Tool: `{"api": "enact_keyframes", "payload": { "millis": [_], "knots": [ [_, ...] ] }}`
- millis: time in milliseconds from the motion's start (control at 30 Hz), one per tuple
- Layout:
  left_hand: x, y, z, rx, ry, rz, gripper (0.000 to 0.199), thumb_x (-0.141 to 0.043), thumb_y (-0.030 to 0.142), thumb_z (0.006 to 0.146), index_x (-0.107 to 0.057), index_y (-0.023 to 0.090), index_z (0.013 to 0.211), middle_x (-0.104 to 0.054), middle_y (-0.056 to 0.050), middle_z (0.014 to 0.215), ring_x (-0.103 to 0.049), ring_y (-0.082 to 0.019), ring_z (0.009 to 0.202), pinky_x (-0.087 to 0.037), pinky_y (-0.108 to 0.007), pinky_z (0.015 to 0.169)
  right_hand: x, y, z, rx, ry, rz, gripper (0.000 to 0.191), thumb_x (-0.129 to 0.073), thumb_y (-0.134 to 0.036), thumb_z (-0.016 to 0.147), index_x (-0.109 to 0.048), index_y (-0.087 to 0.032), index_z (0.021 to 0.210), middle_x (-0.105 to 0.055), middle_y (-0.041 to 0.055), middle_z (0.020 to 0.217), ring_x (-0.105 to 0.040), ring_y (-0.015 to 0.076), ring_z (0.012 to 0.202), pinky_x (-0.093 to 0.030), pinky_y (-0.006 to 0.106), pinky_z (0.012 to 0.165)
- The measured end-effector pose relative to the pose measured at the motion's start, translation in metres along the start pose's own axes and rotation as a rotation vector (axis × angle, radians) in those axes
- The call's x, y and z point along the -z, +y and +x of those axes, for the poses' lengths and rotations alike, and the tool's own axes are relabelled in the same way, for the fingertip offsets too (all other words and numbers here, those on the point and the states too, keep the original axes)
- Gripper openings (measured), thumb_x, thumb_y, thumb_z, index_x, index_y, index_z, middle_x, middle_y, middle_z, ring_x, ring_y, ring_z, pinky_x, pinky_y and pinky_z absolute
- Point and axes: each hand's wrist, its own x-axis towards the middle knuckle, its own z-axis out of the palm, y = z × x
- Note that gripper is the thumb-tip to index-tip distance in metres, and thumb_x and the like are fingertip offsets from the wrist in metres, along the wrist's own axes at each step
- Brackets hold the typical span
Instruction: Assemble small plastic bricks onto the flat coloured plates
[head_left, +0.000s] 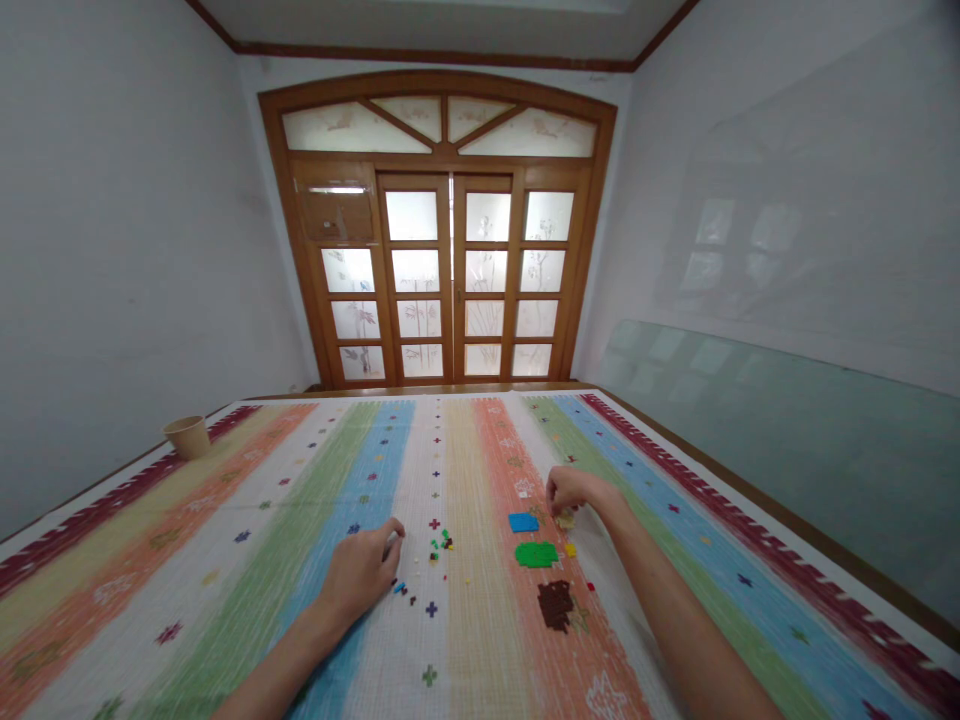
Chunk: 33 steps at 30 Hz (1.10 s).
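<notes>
My left hand (361, 565) rests on the striped cloth with its fingers curled and thumb close to the forefinger; what they hold, if anything, is hidden. Just in front of its fingertips lie small blue and dark pieces (400, 588). To its right is a loose cluster of tiny green, black, red and yellow pieces (442, 545). My right hand (571, 488) bends down with fingertips pinched near the cloth, beyond a yellow piece (571, 550); anything in the pinch is too small to tell. Left of it lie a flat blue patch (523, 522), a green patch (535, 554) and a brown patch (556, 606) of small bricks.
A paper cup (187, 438) stands near the table's left edge. A red piece (590, 587) lies close to my right forearm. The striped tablecloth (300, 510) covers the table. A pale glass panel (765, 430) runs along the right side, and wooden doors (450, 280) are behind.
</notes>
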Motion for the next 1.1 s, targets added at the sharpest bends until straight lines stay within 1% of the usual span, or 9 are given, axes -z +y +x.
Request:
{"api": "enact_keyframes", "payload": {
  "millis": [133, 267, 400, 500, 567, 733, 867, 967, 1100],
  "knots": [
    [-0.001, 0.0, 0.0, -0.001, 0.003, 0.007, 0.025, -0.041, 0.03, 0.098, -0.064, 0.025, 0.108, -0.072, -0.003, 0.078, -0.068, -0.022, 0.082, -0.041, -0.028, 0.07, 0.003, -0.002, -0.003, 0.023, 0.001, -0.002, 0.012, -0.072, -0.016, 0.059, -0.078, -0.015, 0.069, -0.069, 0.0029, 0.059, -0.06, 0.013, 0.053, -0.04, 0.018, 0.048],
    [-0.001, 0.0, 0.0, 0.003, -0.003, 0.004, 0.027, -0.04, 0.031, 0.099, -0.064, 0.024, 0.109, -0.072, -0.004, 0.078, -0.068, -0.022, 0.083, -0.041, -0.028, 0.071, 0.007, -0.008, -0.009, 0.098, 0.034, 0.006, 0.014, -0.07, -0.015, 0.063, -0.079, -0.014, 0.073, -0.07, 0.0035, 0.062, -0.056, 0.0113, 0.051, -0.038, 0.019, 0.047],
    [0.001, 0.001, 0.0, 0.015, -0.013, -0.01, 0.028, -0.04, 0.032, 0.098, -0.064, 0.024, 0.108, -0.072, -0.004, 0.077, -0.069, -0.022, 0.083, -0.041, -0.028, 0.072, 0.011, -0.024, -0.015, 0.212, 0.104, 0.022, 0.015, -0.07, -0.018, 0.068, -0.08, -0.014, 0.079, -0.071, 0.0033, 0.067, -0.056, 0.0118, 0.055, -0.037, 0.019, 0.049],
    [0.002, 0.001, 0.0, 0.018, -0.021, -0.014, 0.027, -0.041, 0.031, 0.098, -0.064, 0.024, 0.109, -0.072, -0.004, 0.077, -0.069, -0.022, 0.083, -0.041, -0.028, 0.072, 0.013, -0.04, -0.02, 0.312, 0.173, 0.025, 0.016, -0.067, -0.016, 0.071, -0.08, -0.017, 0.081, -0.073, 0.0025, 0.073, -0.059, 0.0127, 0.065, -0.037, 0.019, 0.055],
    [0.002, 0.001, 0.0, 0.015, -0.018, -0.012, 0.027, -0.04, 0.031, 0.098, -0.064, 0.024, 0.109, -0.072, -0.004, 0.077, -0.069, -0.022, 0.083, -0.041, -0.028, 0.072, 0.012, -0.05, -0.023, 0.36, 0.201, 0.023, 0.016, -0.068, -0.018, 0.071, -0.08, -0.017, 0.082, -0.072, 0.0025, 0.073, -0.058, 0.0131, 0.064, -0.035, 0.02, 0.054],
    [0.0, 0.0, 0.0, 0.011, -0.008, -0.015, 0.028, -0.04, 0.031, 0.098, -0.064, 0.025, 0.11, -0.071, -0.003, 0.076, -0.069, -0.022, 0.082, -0.041, -0.029, 0.071, 0.007, -0.072, -0.034, 0.46, 0.224, 0.034, 0.018, -0.068, -0.019, 0.073, -0.08, -0.017, 0.086, -0.069, 0.0012, 0.069, -0.054, 0.011, 0.06, -0.033, 0.02, 0.053],
    [0.0, 0.0, -0.001, 0.015, -0.014, -0.036, 0.028, -0.04, 0.032, 0.098, -0.064, 0.025, 0.109, -0.072, -0.003, 0.077, -0.069, -0.021, 0.083, -0.041, -0.029, 0.072, 0.003, -0.088, -0.044, 0.531, 0.247, 0.034, 0.016, -0.068, -0.019, 0.074, -0.08, -0.018, 0.085, -0.068, 0.0007, 0.068, -0.052, 0.0102, 0.058, -0.032, 0.021, 0.054],
    [0.0, 0.0, 0.0, 0.012, -0.014, -0.038, 0.028, -0.039, 0.032, 0.098, -0.064, 0.025, 0.109, -0.072, -0.003, 0.077, -0.069, -0.021, 0.083, -0.041, -0.029, 0.072, -0.004, -0.1, -0.049, 0.538, 0.241, 0.031, 0.016, -0.068, -0.021, 0.076, -0.08, -0.019, 0.087, -0.07, 0.0011, 0.071, -0.054, 0.0104, 0.059, -0.032, 0.021, 0.053],
    [-0.001, -0.001, 0.0, 0.008, -0.006, -0.03, 0.028, -0.039, 0.032, 0.098, -0.064, 0.025, 0.108, -0.071, -0.003, 0.076, -0.069, -0.022, 0.082, -0.041, -0.029, 0.071, -0.019, -0.114, -0.048, 0.564, 0.26, 0.001, 0.017, -0.067, -0.024, 0.079, -0.08, -0.022, 0.089, -0.073, 0.0024, 0.076, -0.059, 0.0126, 0.063, -0.033, 0.021, 0.054]
  ]
}}
